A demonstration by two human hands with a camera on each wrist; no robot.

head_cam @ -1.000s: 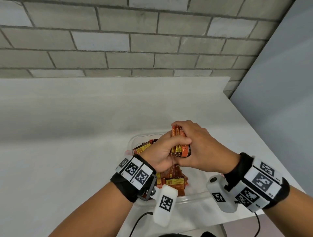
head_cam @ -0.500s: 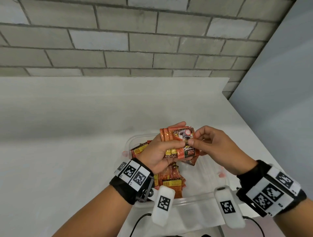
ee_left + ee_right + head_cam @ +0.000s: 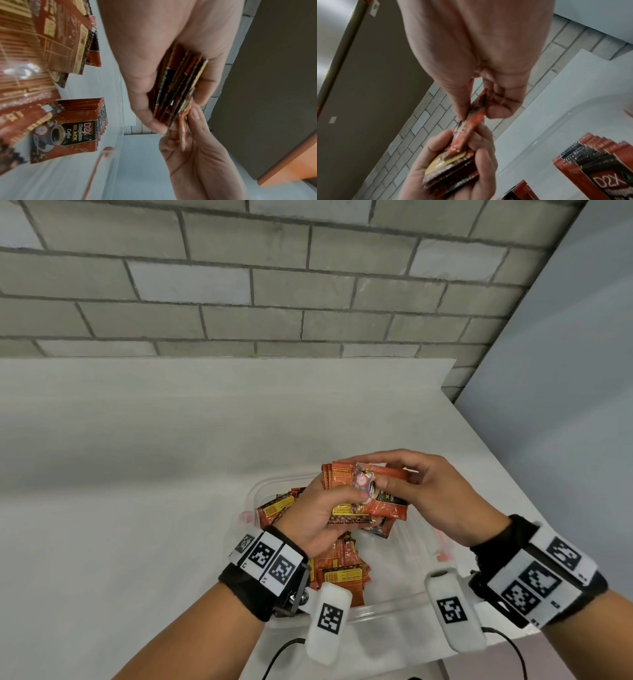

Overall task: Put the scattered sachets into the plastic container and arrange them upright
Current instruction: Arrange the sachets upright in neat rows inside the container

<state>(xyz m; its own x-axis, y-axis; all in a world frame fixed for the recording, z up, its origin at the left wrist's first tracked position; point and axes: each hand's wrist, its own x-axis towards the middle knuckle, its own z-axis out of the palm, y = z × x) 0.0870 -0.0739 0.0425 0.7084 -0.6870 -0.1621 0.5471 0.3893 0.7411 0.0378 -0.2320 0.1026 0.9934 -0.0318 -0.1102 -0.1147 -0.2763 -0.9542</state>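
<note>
Squaring sachets over the container (image 3: pixel 394 606)

My left grip (image 3: pixel 317 517) clamps the stack (image 3: pixel 337 479); my right grip (image 3: pixel 435 501) pinches one sachet (image 3: pixel 383 494)—align edges first.

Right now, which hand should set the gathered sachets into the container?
Left. The left hand already grips the stack of sachets directly above the plastic container. The right hand only pinches one sachet at the stack's front.
</note>
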